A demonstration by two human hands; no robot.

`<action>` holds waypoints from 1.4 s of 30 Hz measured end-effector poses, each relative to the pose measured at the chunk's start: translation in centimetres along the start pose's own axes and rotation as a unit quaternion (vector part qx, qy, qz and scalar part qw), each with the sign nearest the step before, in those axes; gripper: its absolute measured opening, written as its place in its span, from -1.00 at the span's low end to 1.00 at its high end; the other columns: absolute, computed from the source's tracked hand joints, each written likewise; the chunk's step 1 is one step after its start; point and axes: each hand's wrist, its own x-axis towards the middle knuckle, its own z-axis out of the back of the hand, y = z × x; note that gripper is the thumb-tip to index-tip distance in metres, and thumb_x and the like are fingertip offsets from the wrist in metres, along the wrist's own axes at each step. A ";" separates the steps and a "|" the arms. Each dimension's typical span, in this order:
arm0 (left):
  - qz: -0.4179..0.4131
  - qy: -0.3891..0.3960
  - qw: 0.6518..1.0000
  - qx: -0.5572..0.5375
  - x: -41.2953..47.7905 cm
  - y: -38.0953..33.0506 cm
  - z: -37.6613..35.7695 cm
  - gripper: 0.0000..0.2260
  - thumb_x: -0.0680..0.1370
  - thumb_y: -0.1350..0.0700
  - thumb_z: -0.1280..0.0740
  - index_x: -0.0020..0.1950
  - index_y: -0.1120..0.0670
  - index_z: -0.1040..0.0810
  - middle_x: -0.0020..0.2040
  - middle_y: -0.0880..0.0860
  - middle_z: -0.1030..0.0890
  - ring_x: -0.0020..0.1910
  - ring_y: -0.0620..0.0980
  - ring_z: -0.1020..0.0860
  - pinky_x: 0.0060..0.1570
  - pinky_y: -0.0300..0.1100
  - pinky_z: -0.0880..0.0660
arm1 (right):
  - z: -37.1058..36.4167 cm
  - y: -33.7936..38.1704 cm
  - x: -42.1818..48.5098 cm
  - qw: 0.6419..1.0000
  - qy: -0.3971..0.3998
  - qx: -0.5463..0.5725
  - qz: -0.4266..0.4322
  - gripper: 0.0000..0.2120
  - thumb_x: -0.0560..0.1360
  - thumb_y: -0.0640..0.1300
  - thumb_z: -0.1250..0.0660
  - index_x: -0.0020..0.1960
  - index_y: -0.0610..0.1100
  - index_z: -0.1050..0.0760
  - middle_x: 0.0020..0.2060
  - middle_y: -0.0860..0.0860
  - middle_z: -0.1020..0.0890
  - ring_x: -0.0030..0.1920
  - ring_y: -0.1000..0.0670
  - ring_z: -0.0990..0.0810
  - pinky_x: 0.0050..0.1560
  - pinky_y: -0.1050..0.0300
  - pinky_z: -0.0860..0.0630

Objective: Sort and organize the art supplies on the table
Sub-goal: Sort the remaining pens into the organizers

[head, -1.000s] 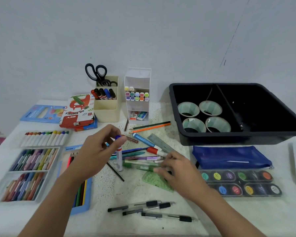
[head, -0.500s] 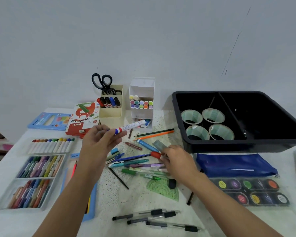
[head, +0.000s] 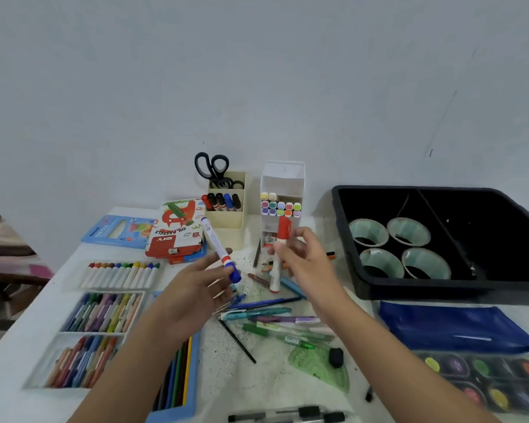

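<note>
Left hand point(head: 193, 290) raised above table point(head: 257, 386), fingers pinching blue marker point(head: 216, 243) near its blue end, marker tilted, right hand point(head: 307, 265) gripping red marker point(head: 283, 228) roughly upright, red cap uppermost, both markers in front of beige holder point(head: 226, 228), loose pens point(head: 272, 315) on table beneath.

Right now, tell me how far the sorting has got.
Done: four tape rolls sit in the black bin; markers stand in the cream holder. In hand: the left grip holds a blue-capped marker, the right grip a red-capped marker. Left: loose pens, the green protractor and black pens lie scattered on the table.
</note>
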 end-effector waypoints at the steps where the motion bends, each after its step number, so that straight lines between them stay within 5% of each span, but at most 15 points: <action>1: -0.015 -0.003 0.999 0.028 0.2 -0.8 0.2 -0.68 0.45 0.31 -0.40 0.20 0.12 -0.61 -0.07 0.12 -0.66 -0.12 0.04 -0.62 -0.07 -0.12 -0.51 | -0.8 0.5 0.6 0.999 -0.008 -0.025 0.030 -0.85 0.62 -0.12 -0.32 0.17 -0.06 -0.45 -0.05 -0.08 -0.70 0.00 0.00 -0.67 0.02 0.13 -0.59; 5: -0.101 -0.025 0.984 0.144 2.2 -5.2 1.5 -0.86 0.62 0.23 -0.30 0.11 0.12 -0.62 -0.10 0.10 -0.69 0.02 0.10 -0.63 0.02 -0.02 -0.48 | -4.2 2.9 3.0 0.990 -0.002 -0.091 0.109 -0.86 0.64 -0.03 -0.27 0.19 0.14 -0.43 -0.05 0.16 -0.70 -0.20 0.14 -0.61 -0.04 0.23 -0.56; 10: -0.208 -0.006 0.937 0.282 5.4 -11.9 1.9 -0.83 0.66 0.10 -0.26 0.15 0.13 -0.58 -0.03 0.15 -0.68 -0.04 0.05 -0.65 -0.02 -0.05 -0.58 | -8.2 5.7 7.5 0.973 -0.014 -0.146 0.177 -0.90 0.66 -0.06 -0.23 0.17 0.04 -0.42 -0.13 -0.02 -0.68 -0.05 -0.04 -0.65 -0.15 0.35 -0.54; 13: -0.230 -0.006 0.897 0.377 7.5 -15.4 1.6 -0.79 0.65 -0.02 -0.27 0.18 0.05 -0.57 0.09 0.09 -0.65 -0.04 -0.06 -0.70 0.08 0.03 -0.61 | -10.0 7.3 10.2 0.956 -0.037 -0.191 0.220 -0.86 0.67 -0.06 -0.21 0.22 0.02 -0.36 -0.13 -0.01 -0.65 -0.10 0.04 -0.63 -0.11 0.14 -0.60; 19: -0.316 0.033 0.807 0.498 13.5 -18.7 3.1 -0.87 0.59 0.07 -0.39 0.13 -0.03 -0.57 0.00 -0.02 -0.65 0.00 -0.12 -0.64 0.08 -0.22 -0.53 | -11.8 8.6 14.3 0.923 -0.089 -0.280 0.247 -0.73 0.68 -0.07 -0.19 0.35 -0.12 -0.31 0.07 0.01 -0.56 0.01 0.03 -0.56 -0.01 0.12 -0.56; 24: -0.322 0.034 0.748 0.580 17.0 -18.1 5.0 -0.84 0.55 0.03 -0.44 0.11 -0.02 -0.58 -0.02 -0.12 -0.65 -0.05 -0.21 -0.62 -0.04 -0.35 -0.49 | -12.0 7.0 16.4 0.909 -0.065 -0.358 0.205 -0.76 0.67 -0.09 -0.21 0.31 -0.10 -0.30 -0.06 0.02 -0.56 -0.21 0.14 -0.52 -0.28 0.41 -0.40; 30: -0.291 0.066 0.759 0.579 19.1 -16.8 5.7 -0.79 0.53 0.01 -0.46 0.12 0.01 -0.57 -0.04 -0.08 -0.66 -0.04 -0.15 -0.63 -0.01 -0.29 -0.50 | -12.4 5.9 17.7 0.898 -0.009 -0.405 0.173 -0.82 0.65 -0.18 -0.23 0.24 -0.16 -0.36 -0.16 0.01 -0.53 -0.23 0.13 -0.47 -0.20 0.12 -0.41; 37: -0.267 0.092 0.772 0.569 19.7 -15.9 5.8 -0.80 0.58 -0.13 -0.35 0.11 -0.06 -0.55 -0.02 -0.11 -0.66 -0.02 -0.14 -0.64 0.01 -0.18 -0.55 | -11.7 5.2 18.0 0.890 0.039 -0.440 0.111 -0.79 0.63 -0.18 -0.24 0.24 -0.17 -0.44 -0.03 -0.13 -0.60 -0.03 -0.15 -0.57 0.01 -0.03 -0.55; 42: -0.254 0.103 0.769 0.578 18.6 -16.3 5.4 -0.65 0.55 -0.17 -0.35 0.28 -0.07 -0.51 0.11 -0.10 -0.60 0.01 -0.15 -0.63 0.00 -0.21 -0.54 | -11.6 4.8 17.9 0.880 0.072 -0.456 0.110 -0.79 0.64 -0.18 -0.22 0.25 -0.16 -0.49 0.07 -0.11 -0.60 0.01 -0.09 -0.56 0.01 0.05 -0.53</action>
